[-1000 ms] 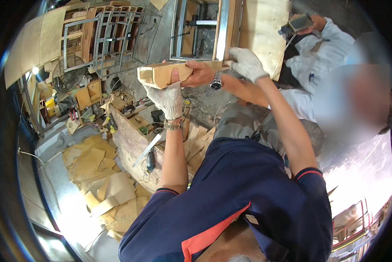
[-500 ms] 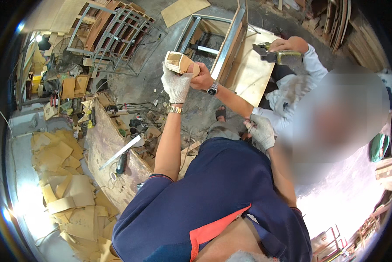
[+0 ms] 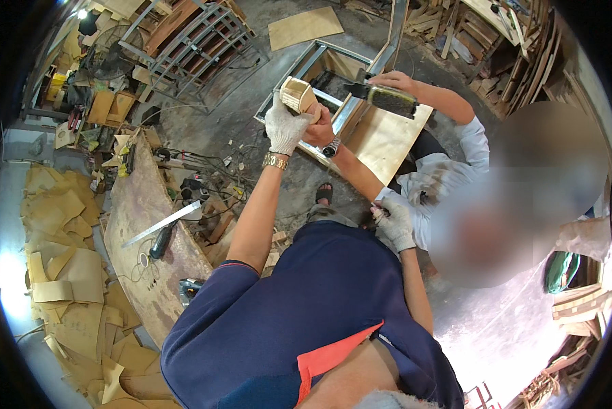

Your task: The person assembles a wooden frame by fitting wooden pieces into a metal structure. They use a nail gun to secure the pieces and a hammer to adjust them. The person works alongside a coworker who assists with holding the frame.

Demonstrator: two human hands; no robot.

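My left hand [image 3: 285,126], in a white knitted glove with a gold watch at the wrist, is raised ahead of me and closed on a pale wooden piece [image 3: 297,94] with a rounded end. A co-worker's bare hand [image 3: 319,129], wearing a silver watch, touches the same piece from the right. My right hand [image 3: 396,223], also gloved, is low beside the co-worker's sleeve, fingers curled together; what they hold, if anything, is too small to make out. The co-worker's other hand [image 3: 396,83] grips a dark tool with a yellow-green body [image 3: 391,100].
A metal-framed wooden box [image 3: 316,61] with a plywood panel [image 3: 387,133] stands ahead. On the left, a worn board [image 3: 139,198] carries a metal ruler [image 3: 163,223] and a dark-handled tool [image 3: 161,240]. Brown sheet scraps [image 3: 74,273] lie farther left; cables and offcuts litter the floor.
The view has shifted. The co-worker's tool has come left and lower, closer to the wooden piece, and is turned differently. My left hand and the co-worker's hand still hold the piece, now tilted.
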